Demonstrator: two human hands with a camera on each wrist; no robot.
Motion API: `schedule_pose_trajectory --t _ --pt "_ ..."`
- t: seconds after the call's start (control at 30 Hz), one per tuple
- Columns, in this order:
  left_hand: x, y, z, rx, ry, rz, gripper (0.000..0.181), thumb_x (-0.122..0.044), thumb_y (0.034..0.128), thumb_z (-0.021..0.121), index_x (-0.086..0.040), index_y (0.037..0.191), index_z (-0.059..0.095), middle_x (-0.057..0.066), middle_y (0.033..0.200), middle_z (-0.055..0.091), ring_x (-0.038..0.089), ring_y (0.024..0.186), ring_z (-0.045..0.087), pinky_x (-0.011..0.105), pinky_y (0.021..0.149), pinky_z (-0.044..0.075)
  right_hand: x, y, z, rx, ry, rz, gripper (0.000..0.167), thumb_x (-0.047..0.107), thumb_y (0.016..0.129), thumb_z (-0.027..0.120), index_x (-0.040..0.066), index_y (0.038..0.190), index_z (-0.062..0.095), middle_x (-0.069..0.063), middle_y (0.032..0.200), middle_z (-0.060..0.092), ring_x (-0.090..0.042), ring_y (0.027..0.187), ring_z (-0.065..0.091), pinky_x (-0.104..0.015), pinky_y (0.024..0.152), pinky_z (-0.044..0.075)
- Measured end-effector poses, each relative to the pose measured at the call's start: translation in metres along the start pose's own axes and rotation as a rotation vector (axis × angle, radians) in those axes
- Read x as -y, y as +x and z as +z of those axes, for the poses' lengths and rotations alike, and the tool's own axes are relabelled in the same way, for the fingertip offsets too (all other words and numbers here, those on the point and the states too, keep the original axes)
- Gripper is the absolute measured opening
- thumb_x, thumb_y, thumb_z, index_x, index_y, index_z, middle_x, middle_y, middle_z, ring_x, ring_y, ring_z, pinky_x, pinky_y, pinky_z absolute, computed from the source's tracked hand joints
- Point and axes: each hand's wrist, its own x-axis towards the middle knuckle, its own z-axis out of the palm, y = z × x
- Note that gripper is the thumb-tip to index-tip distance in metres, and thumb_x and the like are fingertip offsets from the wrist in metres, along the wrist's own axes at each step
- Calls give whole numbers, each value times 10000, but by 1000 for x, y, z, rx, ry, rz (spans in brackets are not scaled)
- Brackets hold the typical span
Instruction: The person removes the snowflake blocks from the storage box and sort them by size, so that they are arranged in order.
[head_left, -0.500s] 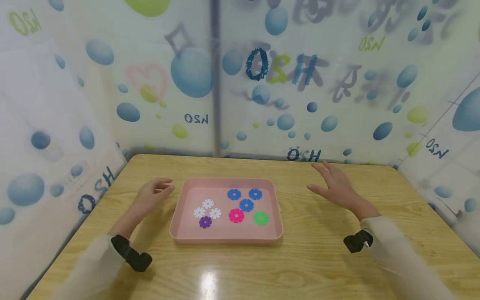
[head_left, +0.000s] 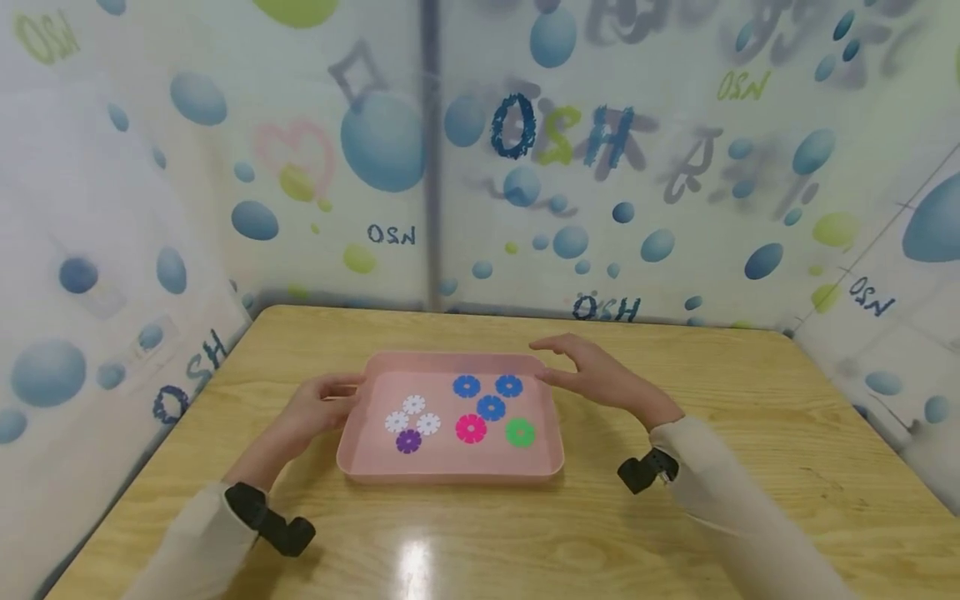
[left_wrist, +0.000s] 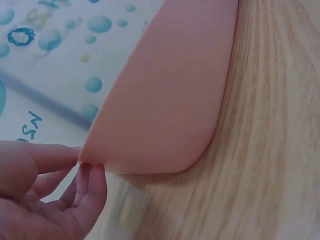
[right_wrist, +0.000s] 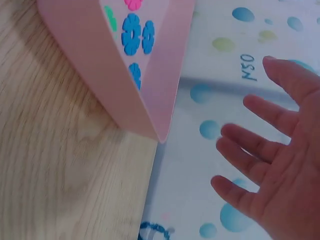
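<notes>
A pink tray [head_left: 450,477] lies on the table with flat, flower-shaped plastic discs in it. White discs [head_left: 414,404] sit at its left above a purple disc [head_left: 408,442]. Blue discs [head_left: 491,408] are at the right, with a pink disc [head_left: 471,428] and a green disc [head_left: 521,432] nearer the front. My left hand [head_left: 322,408] pinches the tray's left rim; the left wrist view has the fingertips at a corner of the wall [left_wrist: 160,100]. Beside the tray's right far corner, my right hand [right_wrist: 280,155] has its fingers spread, apart from the rim in the right wrist view.
The tray stands on a wood-grain table [head_left: 480,550]. Behind and beside it hang light curtains [head_left: 675,150] printed with bubbles and letters. A dark camera mount is strapped on each wrist, below beige sleeves [head_left: 727,492].
My right hand has moved left to the tray's right far corner. My left hand has moved slightly right and down, and its fingers now hold the left rim. The discs lie as before.
</notes>
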Motion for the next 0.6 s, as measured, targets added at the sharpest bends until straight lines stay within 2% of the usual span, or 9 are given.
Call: schedule_pose_trajectory --t 0.1,0.23,0.43,0.6 --pt "1 0 -1 -1 13 -5 439 -116 933 526 31 1332 418 274 1270 413 293 1022 541 359 822 509 6 13 5 80 52 -8 460 321 912 563 100 1310 495 -81 1273 512 -275 1138 475 -440 927 421" --pt "1 1 -3 0 36 -4 439 -108 928 534 26 1330 422 270 1260 421 289 1012 547 360 812 514 11 32 12 212 102 -21 409 283 915 563 82 1270 535 -89 1191 571 -214 1062 534 -365 887 460" --pt "0 2 -3 1 41 -17 443 -101 924 538 24 1333 421 273 1256 424 303 1023 547 368 813 512 17 58 26 401 86 -40 338 232 894 600 29 1165 603 -37 1065 626 -144 963 567 -291 845 471" --pt "0 2 -5 3 27 -21 445 -92 924 538 27 1336 419 271 1253 430 293 1019 553 371 813 512 22 73 38 491 59 6 258 189 854 659 52 1071 640 8 956 628 -132 886 559 -251 783 478"
